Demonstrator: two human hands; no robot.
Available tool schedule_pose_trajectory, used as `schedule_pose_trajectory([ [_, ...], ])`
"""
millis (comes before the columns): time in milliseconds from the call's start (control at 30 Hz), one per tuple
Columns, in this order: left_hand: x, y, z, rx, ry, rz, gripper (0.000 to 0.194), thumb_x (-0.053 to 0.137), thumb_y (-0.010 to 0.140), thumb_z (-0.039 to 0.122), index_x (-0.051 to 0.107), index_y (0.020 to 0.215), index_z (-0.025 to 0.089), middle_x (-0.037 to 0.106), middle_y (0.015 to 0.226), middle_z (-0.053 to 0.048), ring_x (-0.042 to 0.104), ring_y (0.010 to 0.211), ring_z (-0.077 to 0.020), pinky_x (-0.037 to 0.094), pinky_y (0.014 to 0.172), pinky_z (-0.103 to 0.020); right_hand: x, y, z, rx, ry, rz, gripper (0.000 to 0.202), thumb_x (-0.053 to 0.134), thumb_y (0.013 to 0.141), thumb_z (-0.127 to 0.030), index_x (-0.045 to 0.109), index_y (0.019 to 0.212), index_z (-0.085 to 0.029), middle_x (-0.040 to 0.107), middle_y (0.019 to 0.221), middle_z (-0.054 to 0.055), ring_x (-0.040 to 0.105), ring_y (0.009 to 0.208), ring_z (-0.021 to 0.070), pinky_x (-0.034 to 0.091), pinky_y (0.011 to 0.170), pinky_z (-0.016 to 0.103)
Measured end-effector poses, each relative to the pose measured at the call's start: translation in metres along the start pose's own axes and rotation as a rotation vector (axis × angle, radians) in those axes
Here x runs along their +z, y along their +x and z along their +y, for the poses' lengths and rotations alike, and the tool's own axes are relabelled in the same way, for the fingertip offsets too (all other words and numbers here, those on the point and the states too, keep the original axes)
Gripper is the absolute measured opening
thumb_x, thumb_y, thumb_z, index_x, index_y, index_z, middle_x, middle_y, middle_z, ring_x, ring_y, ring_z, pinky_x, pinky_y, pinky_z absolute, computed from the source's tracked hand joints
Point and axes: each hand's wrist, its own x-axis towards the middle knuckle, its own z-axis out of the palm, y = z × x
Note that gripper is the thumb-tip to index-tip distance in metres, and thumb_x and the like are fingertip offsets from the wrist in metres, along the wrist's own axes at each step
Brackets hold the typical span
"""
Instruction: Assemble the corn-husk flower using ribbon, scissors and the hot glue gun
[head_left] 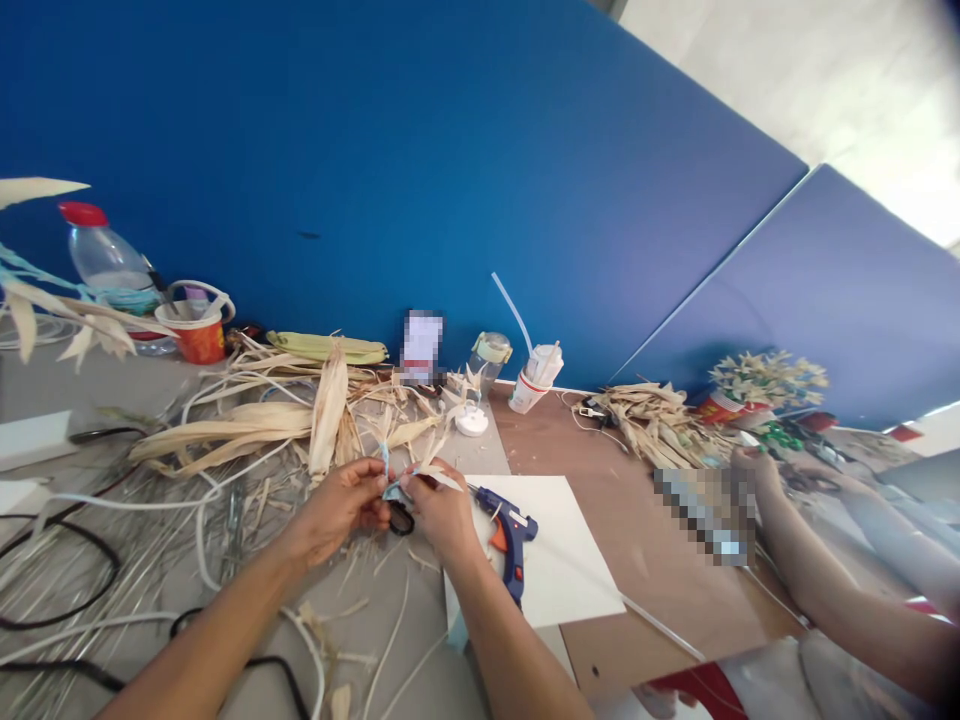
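Observation:
Near the middle of the table, my left hand point(349, 508) pinches a thin stem wrapped in light blue tape point(385, 462). Close beside it on the right, my right hand point(441, 505) has its fingers closed on the loose blue tape point(393, 491), with a pale strip of husk point(441, 476) at its fingertips. The two hands almost touch. Just below them lies a black-handled tool point(402, 517), partly hidden. A blue glue gun point(514, 540) rests on a white sheet point(577, 560), right of my right hand.
Dried corn husks point(225, 430) and white cables spread over the left side. A red cup point(201, 335) and a bottle point(105, 260) stand back left; a jar point(491, 355) and a white cup point(529, 392) stand behind the sheet. At right, another person's arm point(810, 560) reaches in.

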Motion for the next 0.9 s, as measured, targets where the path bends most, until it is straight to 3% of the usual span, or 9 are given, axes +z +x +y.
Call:
schedule_pose_trajectory([
  [300,0.0,0.0,-0.001,0.029,0.038,0.022,0.03,0.072,0.066,0.037,0.059,0.082,0.016,0.058,0.05,0.003,0.052,0.042,-0.0103,0.044,0.045,-0.023,0.001,0.0,0.002,-0.014,-0.065,-0.015,0.013,0.06,0.064,-0.025,0.06,0.074,-0.016,0.058,0.063,-0.003,0.051,0.059,0.0118,0.039,0.06,0.023],
  [467,0.002,0.0,0.001,0.049,0.042,0.049,0.031,0.074,0.063,0.036,0.06,0.081,0.014,0.06,0.056,0.002,0.052,0.043,-0.0093,0.043,0.045,-0.023,-0.005,-0.001,0.008,0.09,-0.096,-0.19,0.015,0.062,0.065,-0.026,0.061,0.076,-0.015,0.059,0.066,-0.002,0.051,0.061,0.0112,0.039,0.062,0.023],
  [533,0.003,-0.001,0.002,0.05,0.046,0.052,0.032,0.075,0.061,0.036,0.059,0.08,0.014,0.059,0.055,0.002,0.052,0.043,-0.0096,0.043,0.046,-0.023,-0.006,-0.002,0.007,0.144,-0.056,-0.228,0.014,0.061,0.064,-0.024,0.061,0.074,-0.015,0.057,0.061,-0.004,0.049,0.057,0.0102,0.038,0.058,0.023],
  [767,0.002,0.001,0.004,0.087,0.137,0.057,0.029,0.071,0.064,0.037,0.059,0.078,0.015,0.056,0.048,0.003,0.051,0.04,-0.0101,0.039,0.044,-0.022,-0.002,-0.007,-0.009,0.245,0.246,-0.175,0.025,0.064,0.055,-0.022,0.054,0.078,-0.019,0.047,0.052,-0.009,0.04,0.046,0.0082,0.03,0.047,0.02],
  [900,-0.001,0.001,0.007,0.122,0.14,0.086,0.027,0.071,0.064,0.035,0.06,0.079,0.016,0.057,0.052,0.004,0.052,0.043,-0.0098,0.041,0.047,-0.022,-0.013,-0.015,-0.02,0.205,0.064,-0.234,0.024,0.061,0.062,-0.023,0.062,0.085,-0.016,0.052,0.058,-0.006,0.045,0.055,0.0096,0.034,0.054,0.021],
])
